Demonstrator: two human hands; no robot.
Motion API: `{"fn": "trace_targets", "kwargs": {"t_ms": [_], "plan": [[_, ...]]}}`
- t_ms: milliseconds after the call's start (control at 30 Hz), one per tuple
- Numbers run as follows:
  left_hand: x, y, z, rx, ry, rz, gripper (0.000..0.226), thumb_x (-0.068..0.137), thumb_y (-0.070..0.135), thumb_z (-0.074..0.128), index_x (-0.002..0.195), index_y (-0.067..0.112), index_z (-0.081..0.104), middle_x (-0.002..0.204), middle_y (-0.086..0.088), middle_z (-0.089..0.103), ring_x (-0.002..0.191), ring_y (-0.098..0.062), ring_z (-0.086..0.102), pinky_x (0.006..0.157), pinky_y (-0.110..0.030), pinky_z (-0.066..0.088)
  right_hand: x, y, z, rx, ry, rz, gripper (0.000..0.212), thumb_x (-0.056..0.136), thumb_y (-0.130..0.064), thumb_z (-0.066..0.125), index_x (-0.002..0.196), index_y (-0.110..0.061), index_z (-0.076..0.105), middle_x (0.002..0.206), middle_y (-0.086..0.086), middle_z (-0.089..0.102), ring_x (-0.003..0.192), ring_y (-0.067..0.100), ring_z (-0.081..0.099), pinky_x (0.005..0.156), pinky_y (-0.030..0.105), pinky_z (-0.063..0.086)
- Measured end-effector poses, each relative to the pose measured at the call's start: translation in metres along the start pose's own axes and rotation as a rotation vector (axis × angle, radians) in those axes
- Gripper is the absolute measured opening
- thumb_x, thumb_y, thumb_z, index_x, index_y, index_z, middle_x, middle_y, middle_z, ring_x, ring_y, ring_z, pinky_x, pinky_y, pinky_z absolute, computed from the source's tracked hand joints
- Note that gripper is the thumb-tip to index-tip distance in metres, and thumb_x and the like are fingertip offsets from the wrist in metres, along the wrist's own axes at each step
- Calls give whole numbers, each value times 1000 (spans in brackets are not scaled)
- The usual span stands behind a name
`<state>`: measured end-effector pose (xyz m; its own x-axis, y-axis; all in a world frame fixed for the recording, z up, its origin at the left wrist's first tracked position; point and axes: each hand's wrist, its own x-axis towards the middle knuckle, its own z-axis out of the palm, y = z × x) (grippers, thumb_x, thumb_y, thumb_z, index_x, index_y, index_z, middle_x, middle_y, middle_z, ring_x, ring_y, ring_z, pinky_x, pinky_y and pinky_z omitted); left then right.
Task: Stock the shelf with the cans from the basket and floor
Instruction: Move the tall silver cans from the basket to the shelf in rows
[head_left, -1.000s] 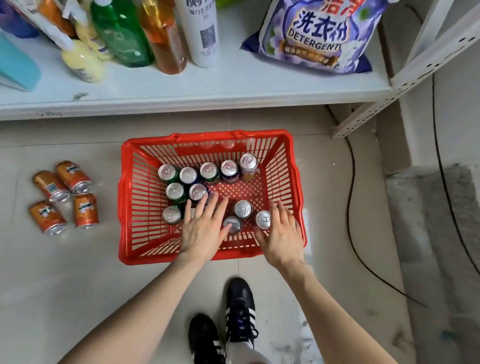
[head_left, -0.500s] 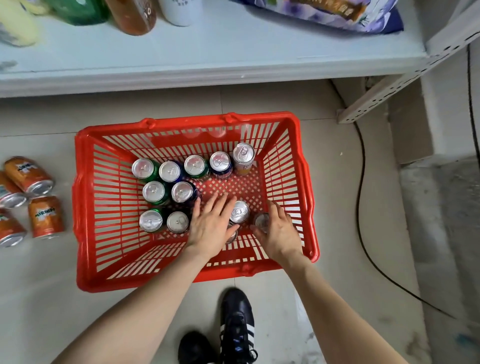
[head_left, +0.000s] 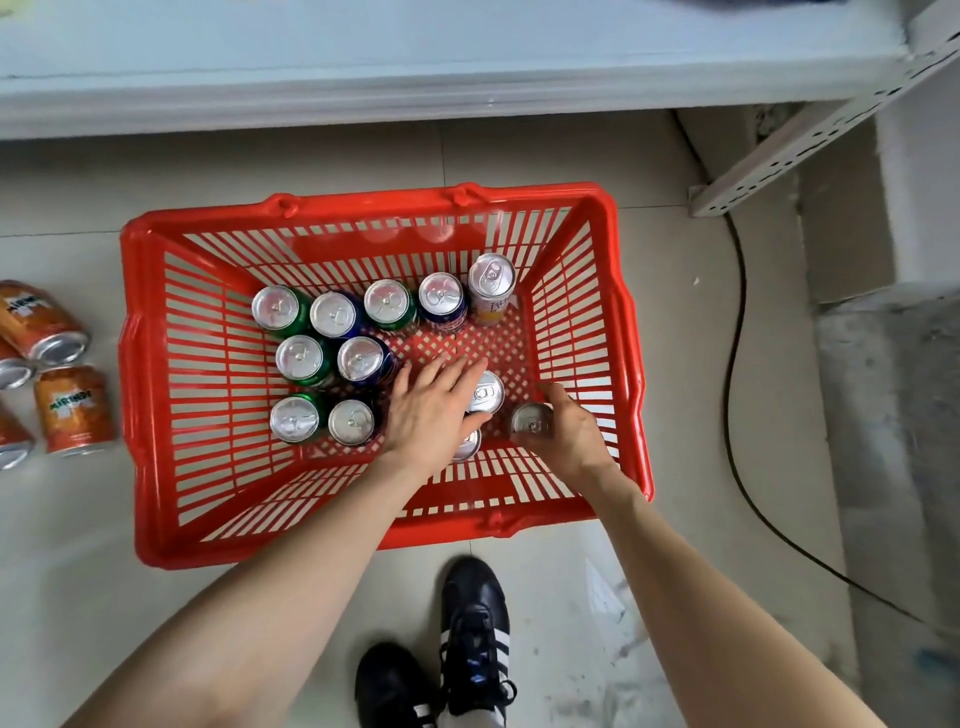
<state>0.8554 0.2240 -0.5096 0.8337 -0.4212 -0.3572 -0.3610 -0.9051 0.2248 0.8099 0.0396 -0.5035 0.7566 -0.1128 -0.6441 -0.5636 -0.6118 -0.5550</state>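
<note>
A red plastic basket (head_left: 156, 364) stands on the floor below the pale shelf (head_left: 415, 78). Several upright cans fill it, green and blue ones (head_left: 298, 358) at its left and back, and a taller orange-and-white can (head_left: 491, 288) at the back right. My left hand (head_left: 431, 410) is spread flat, fingers apart, over two cans: one (head_left: 485, 392) beyond its fingertips, another (head_left: 466, 444) half hidden under the palm. My right hand (head_left: 563, 434) is wrapped around a can (head_left: 531, 420) near the basket's right wall. Several orange cans (head_left: 72, 408) lie on the floor at the left.
A black cable (head_left: 735, 338) runs along the floor right of the basket. The shelf's perforated metal leg (head_left: 779, 150) slants down at the upper right. A grey rough step (head_left: 893, 441) fills the right side. My black shoes (head_left: 470, 623) stand just behind the basket.
The view has dropped closer to the basket, and the shelf goods have slid out of view. Both hands have sunk into the basket, and my right hand has closed around a can.
</note>
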Motion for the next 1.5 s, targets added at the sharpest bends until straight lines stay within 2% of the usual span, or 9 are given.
{"fn": "trace_targets", "kwargs": {"t_ms": [233, 500, 667, 800, 1033, 1200, 1300, 1400, 1500], "plan": [[7, -3, -1, -17, 22, -16, 67, 91, 60, 38, 148, 26, 26, 148, 3, 42, 140, -20, 30, 111, -48, 24, 4, 0, 1, 37, 25, -26, 56, 82, -21, 77, 130, -16, 48, 104, -13, 54, 91, 3, 53, 62, -6, 37], [19, -5, -3, -53, 81, -47, 69, 91, 58, 31, 145, 16, 33, 138, -1, 51, 128, -21, 43, 99, -43, 39, 11, -8, 0, 81, 139, -52, 42, 89, -19, 70, 126, -11, 52, 115, 4, 65, 84, 2, 54, 60, -8, 35], [28, -6, -7, -69, 87, -65, 72, 90, 58, 28, 145, 11, 32, 139, -5, 49, 124, -25, 46, 99, -44, 43, 18, -16, 2, 15, 206, -115, 47, 89, -20, 67, 132, -10, 50, 124, 11, 60, 110, 23, 59, 91, 17, 40], [37, -16, -6, -131, 113, -78, 69, 93, 53, 42, 146, 10, 32, 137, -7, 49, 120, -26, 50, 92, -41, 48, 32, -22, 0, -20, 228, -130, 46, 91, -20, 66, 133, -8, 51, 125, 11, 58, 113, 26, 57, 96, 24, 41], [47, -29, 0, -501, 116, -124, 63, 91, 42, 57, 144, 16, 34, 139, -10, 49, 124, -30, 50, 98, -41, 43, 44, -23, -3, -30, 236, -138, 53, 86, -11, 70, 135, -7, 50, 128, 11, 58, 115, 24, 56, 94, 14, 37], [45, -28, 5, -740, 128, -207, 61, 88, 36, 64, 140, 17, 37, 137, -6, 53, 122, -25, 52, 101, -39, 43, 49, -19, 2, 42, 271, -103, 44, 89, -10, 68, 130, -5, 54, 122, 7, 60, 107, 15, 57, 72, -12, 27], [47, -28, 5, -798, 136, -237, 60, 87, 33, 65, 138, 17, 37, 133, -5, 56, 115, -25, 55, 96, -38, 44, 56, -20, 11, 59, 220, -54, 45, 89, -12, 69, 130, -6, 53, 122, 7, 62, 109, 18, 59, 75, -5, 35], [48, -30, 8, -811, 132, -229, 61, 87, 33, 66, 139, 18, 36, 131, -4, 57, 113, -24, 55, 92, -32, 42, 64, -21, 17, 120, 167, 19, 52, 85, -14, 74, 132, -9, 52, 127, 9, 63, 115, 22, 60, 90, 22, 46], [47, -32, 9, -854, 141, -223, 61, 87, 31, 66, 139, 19, 36, 127, 1, 58, 110, -20, 56, 94, -37, 45, 71, -17, 21, 144, 165, 60, 51, 81, -14, 77, 127, -11, 55, 122, 6, 65, 112, 21, 62, 85, 20, 46]]}}
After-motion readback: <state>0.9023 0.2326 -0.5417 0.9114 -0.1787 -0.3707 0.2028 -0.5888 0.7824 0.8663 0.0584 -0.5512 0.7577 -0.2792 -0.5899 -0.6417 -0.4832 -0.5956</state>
